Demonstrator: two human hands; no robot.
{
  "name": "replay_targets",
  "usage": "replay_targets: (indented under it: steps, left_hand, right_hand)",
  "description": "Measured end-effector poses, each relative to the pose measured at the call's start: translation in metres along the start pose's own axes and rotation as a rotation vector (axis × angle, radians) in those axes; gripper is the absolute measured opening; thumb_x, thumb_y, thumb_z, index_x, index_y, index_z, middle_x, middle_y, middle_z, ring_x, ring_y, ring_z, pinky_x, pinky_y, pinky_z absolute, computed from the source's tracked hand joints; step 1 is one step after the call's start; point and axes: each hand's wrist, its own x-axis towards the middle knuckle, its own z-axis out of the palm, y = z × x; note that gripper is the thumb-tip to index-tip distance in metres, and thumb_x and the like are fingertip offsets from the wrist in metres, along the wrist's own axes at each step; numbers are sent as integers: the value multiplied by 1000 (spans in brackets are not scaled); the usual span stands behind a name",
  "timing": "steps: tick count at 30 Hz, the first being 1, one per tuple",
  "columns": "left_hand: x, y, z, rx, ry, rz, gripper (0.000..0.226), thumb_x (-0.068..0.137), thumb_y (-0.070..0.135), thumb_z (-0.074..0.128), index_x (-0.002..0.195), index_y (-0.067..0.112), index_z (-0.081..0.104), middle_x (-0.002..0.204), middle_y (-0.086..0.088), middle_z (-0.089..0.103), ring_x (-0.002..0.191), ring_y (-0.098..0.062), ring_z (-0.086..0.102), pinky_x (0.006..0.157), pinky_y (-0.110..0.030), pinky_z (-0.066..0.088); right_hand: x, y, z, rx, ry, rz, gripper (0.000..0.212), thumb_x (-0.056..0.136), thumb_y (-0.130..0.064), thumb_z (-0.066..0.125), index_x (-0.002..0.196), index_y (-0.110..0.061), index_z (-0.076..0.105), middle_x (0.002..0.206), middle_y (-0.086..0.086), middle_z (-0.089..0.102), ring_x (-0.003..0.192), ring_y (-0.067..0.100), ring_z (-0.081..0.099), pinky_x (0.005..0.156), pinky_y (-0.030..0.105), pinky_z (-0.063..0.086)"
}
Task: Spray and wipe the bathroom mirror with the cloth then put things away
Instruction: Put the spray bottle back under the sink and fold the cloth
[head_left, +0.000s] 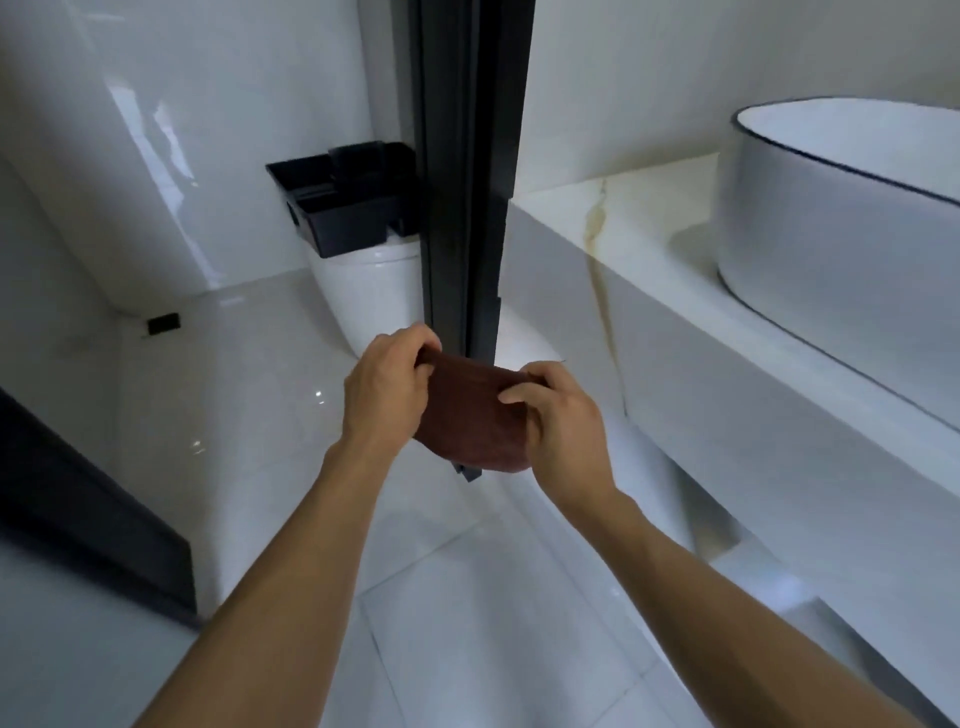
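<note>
Nearest, mid-frame above pale floor tiles (467, 623): both bare forearms reaching fwd, left hand (382, 387) & right hand (563, 423) each pinching a top corner of brown cloth (475, 418), fingers closed on fabric, cloth folded & sagging btwn them, held in air. Just behind: black door frame (465, 182) upright; right of it, marble-look counter (649, 270) w/ white basin (841, 218), dark-rimmed. Farther left: white toilet (371, 291) w/ black caddy (345, 200) on top; no legible brands or writing anywhere.
</note>
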Motion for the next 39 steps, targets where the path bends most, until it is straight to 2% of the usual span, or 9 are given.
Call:
replay_targets:
  steps: [7, 12, 17, 21, 28, 30, 32, 35, 39]
  left_hand:
    - [-30, -53, 112, -95, -40, 252, 18, 85, -4, 66, 98, 9, 66, 99, -3, 61, 90, -22, 60, 77, -45, 52]
    - [-41, -49, 189, 39, 72, 446, 13, 82, 14, 74, 95, 17, 73, 92, 5, 70, 93, -25, 56, 81, -42, 46]
    - [-45, 0, 266, 117, 1, 469, 8, 89, 14, 68, 94, 21, 71, 87, 1, 66, 64, -25, 65, 54, -33, 51]
    - [-30, 36, 309, 93, -161, 462, 17, 97, 8, 53, 107, 15, 64, 103, -4, 62, 84, -28, 69, 69, -39, 55]
    - [-14, 59, 364, -28, -222, 438, 17, 97, 6, 53, 110, 11, 63, 109, -7, 59, 88, -28, 68, 76, -34, 54]
    - [-10, 61, 380, -142, -307, 441, 25, 98, 8, 55, 122, 12, 61, 129, -7, 54, 101, -30, 67, 87, -37, 56]
    - [-9, 57, 395, -252, -411, 446, 46, 95, 11, 61, 139, 20, 52, 157, -4, 34, 118, -28, 62, 99, -40, 53]
    - [-12, 51, 410, -138, -488, 508, 55, 97, 22, 59, 149, 26, 42, 166, -1, 17, 138, -24, 46, 113, -37, 40]
    - [-17, 47, 424, 177, -614, 546, 59, 103, 51, 32, 157, 33, 21, 169, 0, 6, 155, -21, 8, 125, -44, 8]
  right_hand:
    - [-48, 83, 64, -227, -57, 85, 36, 95, 2, 48, 111, -14, 76, 129, 4, 57, 98, 26, 64, 79, 27, 51]
    - [-77, 138, 78, -391, 3, 241, 41, 93, 1, 43, 119, -14, 71, 131, 1, 52, 103, 26, 62, 75, 27, 45]
    - [-99, 187, 69, -478, 63, 453, 45, 92, 1, 41, 131, -5, 62, 140, 8, 45, 118, 32, 51, 93, 37, 50]
    - [-101, 221, 64, -487, 22, 580, 45, 97, -3, 38, 140, -1, 51, 147, 13, 35, 128, 33, 45, 109, 40, 42]
    - [-78, 267, 66, -483, 82, 717, 31, 96, -5, 40, 125, 0, 50, 143, 15, 33, 125, 35, 43, 109, 39, 38]
    - [-71, 278, 63, -471, 49, 772, 36, 95, -7, 42, 130, 1, 46, 147, 16, 28, 132, 37, 36, 113, 41, 34]
    - [-67, 289, 62, -509, -75, 810, 58, 94, -21, 51, 147, -4, 32, 159, 17, 8, 148, 37, 13, 122, 42, 24]
    - [-74, 304, 67, -602, -114, 747, 70, 97, -35, 50, 156, -15, 20, 165, 11, -16, 154, 32, -13, 124, 44, 11]
    - [-79, 321, 80, -587, -101, 676, 66, 106, -40, 30, 161, -12, 5, 168, 15, -9, 155, 28, -7, 126, 39, 1]
